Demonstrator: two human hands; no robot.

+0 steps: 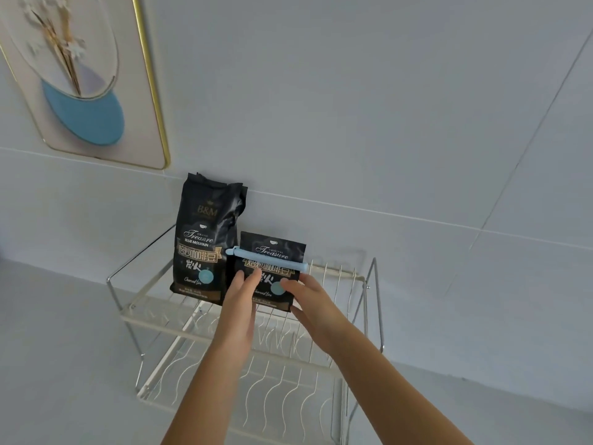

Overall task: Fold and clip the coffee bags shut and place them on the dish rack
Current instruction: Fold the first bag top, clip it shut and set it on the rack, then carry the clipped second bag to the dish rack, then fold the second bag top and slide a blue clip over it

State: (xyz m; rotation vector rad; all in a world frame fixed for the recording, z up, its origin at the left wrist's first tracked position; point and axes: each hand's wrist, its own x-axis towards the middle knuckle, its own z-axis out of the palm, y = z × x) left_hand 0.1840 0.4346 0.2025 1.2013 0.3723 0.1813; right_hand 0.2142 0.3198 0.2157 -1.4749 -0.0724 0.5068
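In the upper left of the frame a framed picture (pixel 96 75) hangs on the tiled wall. Below it, on the left of the dish rack (pixel 144 313) upper tier, the tall coffee bag (pixel 205 239) stands upright, top unfolded, with no clip visible on it. Just beside it to the right stands the short coffee bag (pixel 271 281), folded over under a blue clip (pixel 269 260) whose long axis runs across the frame. The left hand (pixel 242 297) has its grip released, straight fingers touching the short bag's front. The right hand (pixel 309 300) lays its thumb on the front near the right edge. Its fingers are hidden, so I cannot tell its grip. The tall bag probably comes next: it lies up-left of both hands, nearer the left one.
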